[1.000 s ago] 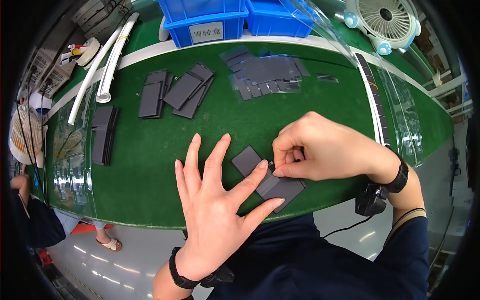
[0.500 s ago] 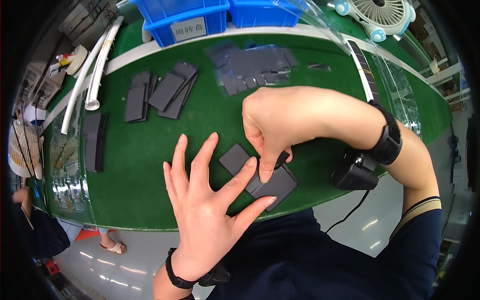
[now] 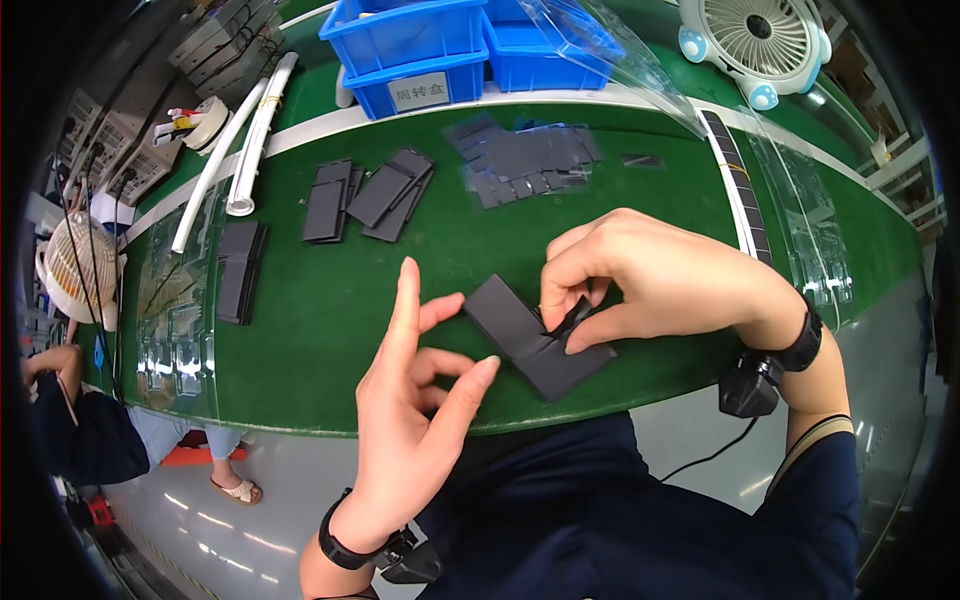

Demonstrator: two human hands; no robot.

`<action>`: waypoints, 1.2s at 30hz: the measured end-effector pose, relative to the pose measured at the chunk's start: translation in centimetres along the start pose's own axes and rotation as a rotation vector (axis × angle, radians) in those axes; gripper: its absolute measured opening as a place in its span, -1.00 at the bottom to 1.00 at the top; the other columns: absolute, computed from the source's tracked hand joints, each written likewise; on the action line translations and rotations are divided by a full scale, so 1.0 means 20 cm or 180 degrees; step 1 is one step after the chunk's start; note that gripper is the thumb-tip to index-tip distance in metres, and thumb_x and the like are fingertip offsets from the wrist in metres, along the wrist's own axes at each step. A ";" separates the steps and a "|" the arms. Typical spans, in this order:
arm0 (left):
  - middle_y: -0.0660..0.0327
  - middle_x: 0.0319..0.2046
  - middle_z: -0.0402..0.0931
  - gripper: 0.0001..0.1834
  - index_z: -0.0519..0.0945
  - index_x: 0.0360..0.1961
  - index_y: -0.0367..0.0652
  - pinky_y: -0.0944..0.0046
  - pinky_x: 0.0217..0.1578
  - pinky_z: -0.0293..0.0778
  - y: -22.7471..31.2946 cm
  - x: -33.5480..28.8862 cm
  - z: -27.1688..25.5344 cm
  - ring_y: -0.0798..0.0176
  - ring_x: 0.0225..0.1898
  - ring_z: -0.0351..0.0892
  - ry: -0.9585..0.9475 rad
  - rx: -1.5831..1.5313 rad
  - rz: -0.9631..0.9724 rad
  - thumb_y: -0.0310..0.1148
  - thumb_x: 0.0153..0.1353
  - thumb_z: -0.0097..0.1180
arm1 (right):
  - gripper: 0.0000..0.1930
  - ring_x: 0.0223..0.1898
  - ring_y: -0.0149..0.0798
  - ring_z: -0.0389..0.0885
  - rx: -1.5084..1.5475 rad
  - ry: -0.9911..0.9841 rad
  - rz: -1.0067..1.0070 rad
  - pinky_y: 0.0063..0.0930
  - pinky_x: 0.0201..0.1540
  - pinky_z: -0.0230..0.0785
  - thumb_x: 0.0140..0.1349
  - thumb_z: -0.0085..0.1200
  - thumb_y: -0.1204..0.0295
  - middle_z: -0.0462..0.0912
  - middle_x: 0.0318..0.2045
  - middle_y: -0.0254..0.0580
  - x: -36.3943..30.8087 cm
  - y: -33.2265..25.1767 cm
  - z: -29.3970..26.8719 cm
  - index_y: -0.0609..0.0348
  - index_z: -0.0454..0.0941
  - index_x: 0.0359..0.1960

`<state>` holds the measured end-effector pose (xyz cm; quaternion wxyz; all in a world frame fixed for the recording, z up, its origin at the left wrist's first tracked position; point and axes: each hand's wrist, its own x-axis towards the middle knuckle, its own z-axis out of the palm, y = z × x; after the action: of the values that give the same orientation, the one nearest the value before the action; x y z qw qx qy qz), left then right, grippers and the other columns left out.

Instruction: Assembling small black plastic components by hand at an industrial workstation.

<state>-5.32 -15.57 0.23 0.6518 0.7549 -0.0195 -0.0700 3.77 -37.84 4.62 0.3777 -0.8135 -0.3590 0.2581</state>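
A dark grey flat rectangular piece [image 3: 505, 318] lies slanted on the green table in front of me, with a seam across its lower part. Over that seam my right hand [image 3: 635, 280] pinches a thin black strip [image 3: 572, 318] between thumb and fingers; its lower end meets the piece. Whether the strip is stuck there I cannot tell. To the left of the piece, my left hand [image 3: 408, 390] holds nothing; its fingers are apart, with the index finger pointing up. The fingertips are close to the piece's left edge.
Similar dark pieces lie in stacks [image 3: 395, 195] and at the left [image 3: 240, 272]. Dark sheets in clear film [image 3: 525, 160] lie farther back. Blue bins [image 3: 415, 85] stand behind a white rail. A small fan [image 3: 760, 40] and clear plastic trays [image 3: 800, 215] are at the right.
My left hand has lifted off the dark piece and moved left. The right hand has drawn back to the right, and the black strip now stands up in its fingers. The view has shifted.
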 end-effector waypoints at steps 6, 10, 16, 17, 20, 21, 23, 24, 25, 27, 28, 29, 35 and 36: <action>-0.14 0.15 0.30 0.14 -0.43 0.46 -0.11 0.47 -0.57 0.51 0.03 0.05 0.07 0.35 -0.44 0.63 0.0028 -0.1037 -0.0602 -0.52 0.19 0.25 | -0.85 -0.41 -0.17 0.58 -0.0242 0.0477 -0.0169 -0.36 -0.32 0.43 -0.04 0.28 0.55 0.58 -0.48 -0.12 -0.04 -0.05 0.02 0.30 0.57 -0.44; 0.04 -0.09 0.51 0.10 -0.35 0.46 -0.19 0.46 -0.63 0.46 0.03 0.07 0.09 0.41 -0.59 0.54 -0.0294 -0.1597 -0.0901 -0.55 0.17 0.26 | -0.87 -0.43 -0.15 0.58 -0.0280 0.0685 -0.0330 -0.35 -0.34 0.43 -0.02 0.26 0.56 0.58 -0.50 -0.13 -0.04 -0.06 0.03 0.30 0.58 -0.43; 0.16 -0.32 0.60 0.02 -0.25 0.46 -0.19 0.49 -0.62 0.44 0.00 0.12 0.11 0.50 -0.65 0.43 -0.0431 -0.1937 -0.0704 -0.58 0.19 0.23 | -0.81 -0.41 -0.51 0.65 0.1114 0.0553 0.0746 -0.62 -0.27 0.50 0.07 0.29 0.53 0.71 -0.46 -0.23 -0.08 -0.05 -0.04 0.33 0.67 -0.27; 0.16 -0.32 0.60 0.02 -0.25 0.46 -0.19 0.49 -0.62 0.44 0.01 0.12 0.12 0.50 -0.65 0.43 -0.0473 -0.1942 -0.0707 -0.58 0.19 0.23 | -0.82 -0.39 -0.51 0.65 0.1175 0.0349 0.0686 -0.63 -0.27 0.50 0.10 0.29 0.49 0.71 -0.44 -0.26 -0.08 -0.01 -0.06 0.30 0.67 -0.26; 0.14 -0.28 0.60 0.00 -0.23 0.47 -0.12 0.48 -0.56 0.49 0.02 0.11 0.13 0.52 -0.63 0.44 -0.0575 -0.1737 -0.0688 -0.59 0.21 0.20 | -0.80 -0.34 -0.52 0.63 0.1522 -0.0044 0.0843 -0.65 -0.27 0.48 0.14 0.29 0.42 0.71 -0.39 -0.31 -0.07 0.05 -0.06 0.26 0.68 -0.23; 0.14 -0.28 0.60 0.00 -0.23 0.47 -0.08 0.48 -0.53 0.52 0.02 0.11 0.13 0.52 -0.64 0.44 -0.0598 -0.1816 -0.0690 -0.59 0.21 0.19 | -0.78 -0.32 -0.53 0.61 0.1810 -0.0268 0.1032 -0.67 -0.26 0.47 0.16 0.29 0.38 0.70 -0.36 -0.33 -0.07 0.06 -0.05 0.24 0.68 -0.21; 0.14 -0.27 0.60 -0.01 -0.23 0.48 -0.05 0.47 -0.49 0.54 0.01 0.12 0.14 0.52 -0.64 0.44 -0.0636 -0.1898 -0.0688 -0.59 0.21 0.19 | -0.78 -0.31 -0.53 0.59 0.1870 -0.0291 0.0982 -0.66 -0.26 0.46 0.17 0.28 0.36 0.69 -0.35 -0.36 -0.08 0.09 -0.03 0.23 0.68 -0.23; 0.13 -0.21 0.59 0.01 -0.26 0.48 -0.04 0.47 -0.45 0.55 -0.01 0.12 0.14 0.52 -0.58 0.47 -0.0778 -0.1966 -0.0592 -0.59 0.22 0.18 | -0.79 -0.30 -0.54 0.58 0.1928 -0.0337 0.0915 -0.65 -0.26 0.45 0.17 0.28 0.34 0.68 -0.34 -0.38 -0.08 0.10 -0.02 0.22 0.69 -0.24; 0.11 -0.16 0.57 0.02 -0.29 0.48 -0.03 0.47 -0.40 0.56 -0.01 0.12 0.15 0.52 -0.53 0.50 -0.0922 -0.2035 -0.0494 -0.59 0.22 0.18 | -0.83 -0.33 -0.48 0.57 0.1456 -0.0188 0.0460 -0.59 -0.26 0.44 0.16 0.27 0.37 0.67 -0.37 -0.37 -0.10 0.13 -0.02 0.22 0.69 -0.30; 0.11 -0.10 0.54 0.03 -0.33 0.48 -0.03 0.48 -0.38 0.55 0.00 0.12 0.19 0.52 -0.46 0.51 -0.0935 -0.2027 -0.0469 -0.59 0.23 0.17 | -0.84 -0.33 -0.44 0.58 0.1083 0.0004 0.0212 -0.56 -0.26 0.44 0.16 0.26 0.39 0.67 -0.38 -0.33 -0.12 0.10 -0.03 0.23 0.69 -0.32; 0.11 -0.04 0.50 0.04 -0.37 0.47 -0.02 0.48 -0.36 0.54 0.01 0.13 0.20 0.53 -0.39 0.51 -0.0951 -0.2010 -0.0441 -0.59 0.24 0.15 | -0.86 -0.33 -0.40 0.59 0.0709 0.0202 -0.0042 -0.53 -0.25 0.44 0.15 0.24 0.42 0.67 -0.38 -0.29 -0.13 0.07 -0.03 0.23 0.69 -0.34; 0.13 -0.04 0.46 0.19 -0.47 0.46 -0.03 0.50 -0.35 0.52 0.00 0.13 0.19 0.50 -0.27 0.53 -0.1100 -0.1892 -0.0448 -0.56 0.16 0.27 | -0.87 -0.35 -0.36 0.61 0.0746 0.0250 0.0084 -0.48 -0.25 0.45 0.14 0.21 0.45 0.67 -0.42 -0.22 -0.13 0.02 -0.02 0.27 0.67 -0.35; -0.04 0.25 0.11 0.46 -0.53 0.44 -0.06 0.36 -0.29 0.55 -0.04 0.05 0.12 0.23 -0.16 0.50 -0.0042 0.0056 0.0711 -0.48 -0.15 0.50 | -0.98 -0.57 -0.12 0.61 -0.0468 0.0484 0.0091 -0.39 -0.47 0.44 -0.01 0.14 0.62 0.59 -0.63 -0.07 -0.03 -0.14 0.16 0.31 0.56 -0.52; -0.09 0.33 0.00 0.44 -0.47 0.46 -0.07 0.30 -0.26 0.56 -0.05 0.03 0.09 0.14 -0.06 0.47 0.0264 0.0779 0.1111 -0.49 -0.16 0.49 | -0.99 -0.56 -0.05 0.61 -0.0687 0.0600 -0.0017 -0.35 -0.47 0.44 -0.03 0.13 0.62 0.59 -0.63 -0.04 0.00 -0.14 0.18 0.31 0.55 -0.54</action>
<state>-5.01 -17.23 -1.15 0.5578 0.8158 -0.1315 0.0780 0.16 -35.02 4.63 0.3207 -0.8691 -0.3498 0.1395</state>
